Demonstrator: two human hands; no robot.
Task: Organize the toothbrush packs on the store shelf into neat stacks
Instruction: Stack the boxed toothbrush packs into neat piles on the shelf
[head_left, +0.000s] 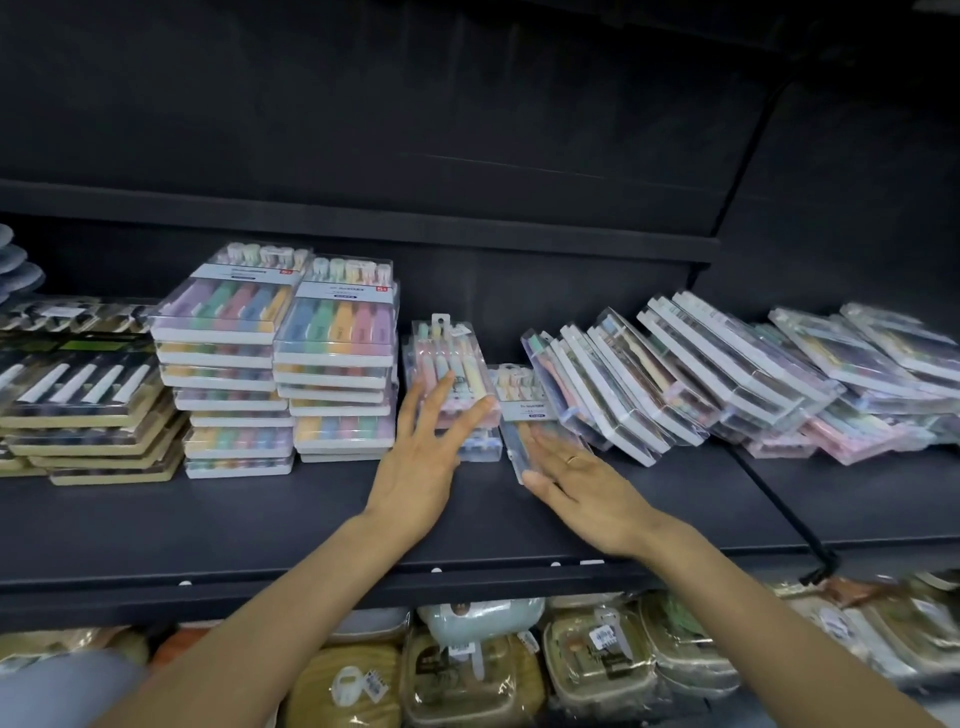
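Note:
Clear toothbrush packs with pastel brushes fill the dark shelf (311, 519). Two neat stacks (280, 364) stand left of centre. In the middle sits a short stack (449, 358), and my left hand (426, 457) touches its front with straight, spread fingers. My right hand (576, 483) lies flat with straight fingers on a single tilted pack (524, 415) just right of that stack. Further right, several packs (675, 374) lean over in a slumped row.
Black-and-gold toothbrush packs (78, 395) are piled at the far left. A messy heap of clear packs (872, 384) lies at the far right. Below the shelf edge, wrapped goods (597, 654) fill the lower shelf. Bare shelf runs along the front.

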